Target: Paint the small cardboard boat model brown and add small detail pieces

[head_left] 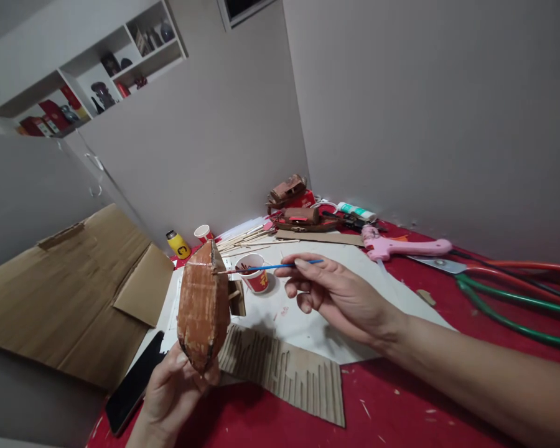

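Observation:
My left hand (175, 382) grips a small cardboard model boat (198, 305) by its lower end, its brown-painted hull turned toward me. Patches of bare or thinner colour show on the hull, and dark edges run along its lower tip. Between the thumb and fingers of my right hand (329, 289) is a thin blue paintbrush (284, 266). The brush tip meets the hull's right edge near the top. Behind the brush stands a red and white paper cup (256, 279) with brown paint on its inside.
Corrugated cardboard (284, 367) lies in front of the cup. A phone (133, 386) and a large cardboard sheet (65, 292) are at left. Wooden sticks (247, 236), brown models (298, 218), a pink glue gun (401, 244) and green-orange-handled shears (504, 305) lie behind and right.

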